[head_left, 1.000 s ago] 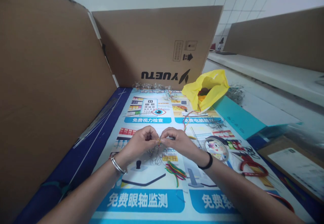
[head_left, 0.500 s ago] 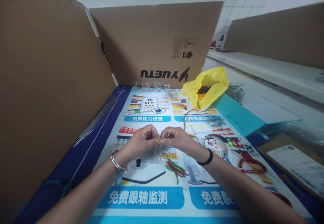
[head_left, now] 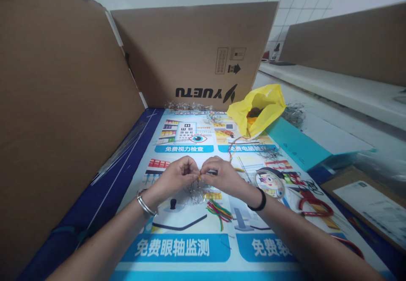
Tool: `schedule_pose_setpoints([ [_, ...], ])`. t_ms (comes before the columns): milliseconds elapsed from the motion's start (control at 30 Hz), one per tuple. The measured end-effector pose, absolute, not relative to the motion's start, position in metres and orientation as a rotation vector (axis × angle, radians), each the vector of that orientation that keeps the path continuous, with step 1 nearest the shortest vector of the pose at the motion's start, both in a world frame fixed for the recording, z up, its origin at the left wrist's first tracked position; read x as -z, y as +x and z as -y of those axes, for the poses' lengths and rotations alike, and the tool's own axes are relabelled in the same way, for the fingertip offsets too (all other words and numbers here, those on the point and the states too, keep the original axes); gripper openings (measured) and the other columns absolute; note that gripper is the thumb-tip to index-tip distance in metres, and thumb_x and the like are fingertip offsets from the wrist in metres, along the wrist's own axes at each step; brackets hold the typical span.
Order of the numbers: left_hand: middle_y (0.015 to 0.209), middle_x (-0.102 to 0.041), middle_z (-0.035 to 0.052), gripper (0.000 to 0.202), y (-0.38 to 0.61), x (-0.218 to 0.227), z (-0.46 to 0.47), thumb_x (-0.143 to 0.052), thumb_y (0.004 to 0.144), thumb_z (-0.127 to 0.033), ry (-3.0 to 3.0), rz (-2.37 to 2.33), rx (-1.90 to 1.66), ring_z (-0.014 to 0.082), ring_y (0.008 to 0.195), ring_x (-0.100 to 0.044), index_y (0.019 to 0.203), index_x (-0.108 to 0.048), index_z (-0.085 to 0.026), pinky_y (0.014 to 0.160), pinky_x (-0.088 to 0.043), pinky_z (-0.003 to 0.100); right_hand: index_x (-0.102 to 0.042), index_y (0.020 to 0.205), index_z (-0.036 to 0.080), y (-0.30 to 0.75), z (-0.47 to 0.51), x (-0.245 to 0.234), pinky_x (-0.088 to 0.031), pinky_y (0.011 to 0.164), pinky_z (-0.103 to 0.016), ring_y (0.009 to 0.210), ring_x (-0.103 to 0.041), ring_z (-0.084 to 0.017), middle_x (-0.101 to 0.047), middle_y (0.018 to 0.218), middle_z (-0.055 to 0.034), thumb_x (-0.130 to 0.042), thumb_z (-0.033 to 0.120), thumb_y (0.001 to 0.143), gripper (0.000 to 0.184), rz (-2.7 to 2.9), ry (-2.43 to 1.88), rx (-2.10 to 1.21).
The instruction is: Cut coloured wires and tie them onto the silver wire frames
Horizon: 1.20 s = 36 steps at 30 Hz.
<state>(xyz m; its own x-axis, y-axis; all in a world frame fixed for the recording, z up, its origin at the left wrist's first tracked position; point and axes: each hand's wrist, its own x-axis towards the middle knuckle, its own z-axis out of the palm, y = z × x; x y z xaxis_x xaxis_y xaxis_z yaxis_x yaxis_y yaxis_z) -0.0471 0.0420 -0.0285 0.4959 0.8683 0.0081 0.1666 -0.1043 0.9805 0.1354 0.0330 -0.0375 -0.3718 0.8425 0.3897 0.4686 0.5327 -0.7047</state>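
My left hand point(head_left: 179, 175) and my right hand point(head_left: 222, 176) meet fingertip to fingertip above the printed sheet. Both pinch a small yellow strand point(head_left: 199, 177), too small to make out fully. Just under the fingers lies a tangle of thin silver wire pieces point(head_left: 195, 195), partly hidden by my hands. To the right of it, a bunch of red, green and yellow cords point(head_left: 219, 214) rests on the sheet. Beyond my right hand, coloured cords point(head_left: 231, 150) trail out of a yellow bag point(head_left: 268, 105).
Cardboard panels point(head_left: 190, 44) wall off the back and left. Loose wires point(head_left: 120, 152) lie along the left side. On the right are a clear round dish point(head_left: 270, 183), red-handled pliers point(head_left: 317, 207), a turquoise folder point(head_left: 296, 145) and a brown package point(head_left: 364, 200). More wire point(head_left: 190, 106) lies at the back.
Both hands stay pinched together in nearly the same spot. The fingers of my right hand have shifted slightly around the yellow strand; the view has moved very little.
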Motion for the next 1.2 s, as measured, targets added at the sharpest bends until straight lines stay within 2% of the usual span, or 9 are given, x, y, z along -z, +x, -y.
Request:
schedule_pose_setpoints([
  [167,0.070,-0.055,-0.0023,0.011,-0.046,0.032,-0.042,-0.060,0.070,-0.013,1.606,-0.946,-0.768,0.0078,0.059,-0.048,0.076,-0.052,-0.016,0.055,-0.036,0.021,-0.061,0.062,0.020,0.135,-0.034,0.039,-0.040,0.074,-0.031,0.071,-0.056,-0.015,-0.064,0.069,0.0008,-0.061,0.007,0.070,0.015,2.126,-1.014,-0.434],
  [367,0.066,-0.054,-0.0038,0.013,-0.045,0.039,-0.043,-0.062,0.068,-0.014,1.592,-0.966,-0.806,0.0069,0.056,-0.047,0.077,-0.053,-0.016,0.052,-0.034,0.020,-0.064,0.070,0.020,0.136,-0.033,0.040,-0.038,0.076,-0.034,0.079,-0.055,-0.018,-0.066,0.074,-0.0029,-0.057,0.015,0.077,0.011,2.248,-0.982,-0.238],
  [500,0.065,-0.055,-0.0038,0.015,-0.044,0.040,-0.043,-0.062,0.067,-0.013,1.543,-0.963,-0.798,0.0075,0.056,-0.049,0.077,-0.051,-0.017,0.053,-0.035,0.020,-0.062,0.070,0.019,0.135,-0.029,0.039,-0.038,0.076,-0.035,0.081,-0.053,-0.020,-0.064,0.075,-0.0043,-0.059,0.015,0.075,0.007,2.254,-0.998,-0.194],
  [633,0.064,-0.053,-0.0042,0.014,-0.044,0.039,-0.042,-0.062,0.068,-0.015,1.544,-0.989,-0.804,0.0069,0.054,-0.046,0.075,-0.051,-0.016,0.052,-0.034,0.020,-0.058,0.066,0.019,0.135,-0.030,0.042,-0.039,0.075,-0.033,0.077,-0.054,-0.018,-0.063,0.074,-0.0026,-0.057,0.008,0.069,0.012,2.180,-0.989,-0.279],
  [833,0.076,-0.058,-0.0005,0.011,-0.044,0.038,-0.041,-0.062,0.067,-0.015,1.629,-1.023,-0.846,0.0091,0.061,-0.050,0.071,-0.052,-0.016,0.056,-0.038,0.022,-0.055,0.064,0.020,0.136,-0.031,0.046,-0.041,0.074,-0.031,0.073,-0.056,-0.015,-0.063,0.072,0.0003,-0.054,0.004,0.067,0.016,2.047,-0.954,-0.477],
  [933,0.076,-0.060,0.0007,0.006,-0.044,0.037,-0.042,-0.060,0.066,-0.012,1.772,-1.046,-0.849,0.0131,0.070,-0.054,0.066,-0.056,-0.017,0.064,-0.041,0.026,-0.055,0.063,0.020,0.136,-0.030,0.048,-0.042,0.074,-0.031,0.074,-0.056,-0.015,-0.063,0.073,0.0003,-0.054,0.003,0.065,0.017,1.997,-0.982,-0.544],
  [1033,0.080,-0.061,0.0014,0.010,-0.043,0.036,-0.041,-0.058,0.067,-0.010,1.911,-1.065,-0.849,0.0163,0.081,-0.056,0.065,-0.062,-0.019,0.076,-0.042,0.030,-0.056,0.064,0.020,0.137,-0.028,0.050,-0.043,0.073,-0.030,0.075,-0.055,-0.016,-0.063,0.073,0.0003,-0.054,0.002,0.065,0.019,1.936,-1.017,-0.620],
  [1200,0.083,-0.061,0.0016,0.014,-0.038,0.038,-0.039,-0.056,0.068,-0.008,1.939,-1.067,-0.819,0.0168,0.085,-0.057,0.066,-0.064,-0.020,0.081,-0.042,0.031,-0.058,0.064,0.020,0.137,-0.026,0.050,-0.043,0.074,-0.030,0.076,-0.056,-0.016,-0.063,0.072,-0.0002,-0.055,0.003,0.066,0.017,1.880,-1.034,-0.720],
])
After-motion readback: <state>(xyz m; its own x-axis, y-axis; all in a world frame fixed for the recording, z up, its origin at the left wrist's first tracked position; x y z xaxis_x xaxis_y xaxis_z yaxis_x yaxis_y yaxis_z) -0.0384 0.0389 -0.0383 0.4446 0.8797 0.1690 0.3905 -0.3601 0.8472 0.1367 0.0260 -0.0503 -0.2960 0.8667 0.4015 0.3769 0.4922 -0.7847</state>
